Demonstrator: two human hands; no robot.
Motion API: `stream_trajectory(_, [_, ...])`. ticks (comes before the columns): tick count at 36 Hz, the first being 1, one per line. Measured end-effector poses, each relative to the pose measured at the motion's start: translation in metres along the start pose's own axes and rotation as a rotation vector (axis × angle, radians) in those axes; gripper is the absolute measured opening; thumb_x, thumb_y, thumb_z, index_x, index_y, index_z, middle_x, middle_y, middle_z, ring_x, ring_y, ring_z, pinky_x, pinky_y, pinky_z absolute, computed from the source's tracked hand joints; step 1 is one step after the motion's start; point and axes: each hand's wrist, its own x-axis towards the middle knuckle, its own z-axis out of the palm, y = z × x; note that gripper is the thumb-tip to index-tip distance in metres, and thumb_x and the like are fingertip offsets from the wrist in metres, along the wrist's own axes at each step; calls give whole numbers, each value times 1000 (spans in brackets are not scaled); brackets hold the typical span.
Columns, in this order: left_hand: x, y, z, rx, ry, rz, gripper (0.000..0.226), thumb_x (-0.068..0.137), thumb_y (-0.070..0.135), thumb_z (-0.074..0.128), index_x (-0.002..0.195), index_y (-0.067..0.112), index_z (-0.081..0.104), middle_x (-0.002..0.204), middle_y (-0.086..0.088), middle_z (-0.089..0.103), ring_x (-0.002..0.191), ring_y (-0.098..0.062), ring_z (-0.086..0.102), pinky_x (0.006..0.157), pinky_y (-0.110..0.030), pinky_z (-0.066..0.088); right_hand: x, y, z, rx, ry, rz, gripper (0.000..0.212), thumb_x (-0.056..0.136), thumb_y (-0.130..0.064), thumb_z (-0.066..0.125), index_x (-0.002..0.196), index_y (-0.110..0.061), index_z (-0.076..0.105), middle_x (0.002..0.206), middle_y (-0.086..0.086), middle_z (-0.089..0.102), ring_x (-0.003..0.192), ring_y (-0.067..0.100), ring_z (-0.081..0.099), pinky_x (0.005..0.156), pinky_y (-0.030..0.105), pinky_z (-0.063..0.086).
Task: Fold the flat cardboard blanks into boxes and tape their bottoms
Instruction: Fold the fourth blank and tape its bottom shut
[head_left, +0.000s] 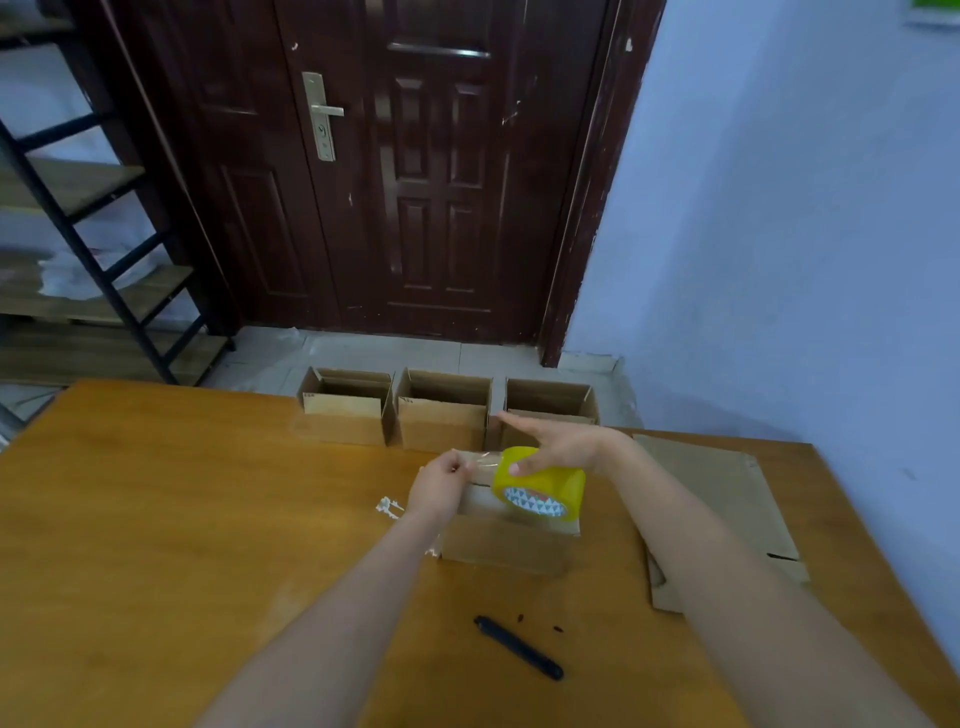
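A folded cardboard box (501, 545) lies bottom-up on the wooden table (156, 519) in front of me. Above it my right hand (561, 447) grips a yellow tape roll (540, 483). My left hand (436, 486) pinches the free end of the clear tape (480, 462) stretched from the roll over the box's far left edge. Three open-topped boxes (441, 415) stand in a row at the table's far edge. Flat cardboard blanks (727, 499) lie stacked to the right, partly under my right forearm.
A black pen-like tool (519, 648) lies on the table near me. A crumpled scrap of tape (388, 507) sits left of my left hand. Beyond the table are a dark wooden door (415, 182), a shelf rack (93, 270) at left and a wall at right.
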Motion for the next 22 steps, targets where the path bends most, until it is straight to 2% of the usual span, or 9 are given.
stream_trajectory(2, [1,0,-1,-33,-18,-19,19,98,21,47,81,17,55,85,-5,59,76,-16,54,64,-28,42,-4,4,-7,-46,-9,0,82,83,-38,69,149,-35,20,156,-4,22,141,22,27,114,37,29])
stream_trajectory(5, [5,4,-2,-127,-24,-79,17,97,19,47,94,10,61,94,-8,61,82,-19,55,65,-28,43,-11,5,-17,-47,-12,1,73,80,-35,70,144,-30,34,147,-1,36,132,22,40,108,37,38])
stream_trajectory(8, [7,6,-4,-199,13,-136,17,98,18,43,104,12,58,102,-8,58,92,-22,53,81,-34,45,-13,6,-21,53,4,-38,62,78,-27,70,134,-19,46,133,5,50,119,24,52,100,37,47])
stream_trajectory(9, [9,5,-4,-188,21,-132,19,98,18,41,105,10,58,102,-11,58,91,-22,52,82,-37,44,-13,5,-20,72,36,-47,57,75,-28,71,127,-20,50,128,6,53,116,24,55,98,38,48])
stream_trajectory(12, [7,1,-3,-80,37,-58,22,98,18,38,88,11,56,88,-8,57,80,-20,52,72,-33,43,-8,5,-17,95,127,-85,45,68,-36,73,109,-28,57,118,3,60,109,22,59,94,39,51])
stream_trajectory(14, [4,-5,0,90,49,31,22,100,23,37,92,12,55,88,-6,59,80,-20,54,65,-30,42,-6,5,-18,44,157,-98,37,73,-36,75,106,-29,61,113,1,62,105,20,61,92,37,52])
stream_trajectory(16, [1,-11,7,248,49,99,24,101,29,34,101,12,52,89,-6,59,82,-22,56,66,-35,45,-10,1,-21,-60,154,-96,35,80,-33,73,112,-25,61,110,-2,62,103,17,59,89,32,51])
stream_trajectory(19, [-4,-13,17,296,59,132,25,102,31,30,107,17,49,89,-3,60,82,-18,58,76,-42,50,-13,-4,-26,-281,150,-66,46,81,-41,70,121,-22,60,113,-4,59,106,17,56,91,33,49])
stream_trajectory(22, [-5,-11,18,297,69,138,28,102,32,30,113,17,51,91,-1,60,81,-14,59,78,-39,53,-16,-2,-31,-483,165,41,53,80,-50,67,122,-19,60,113,-2,61,100,18,55,85,33,48])
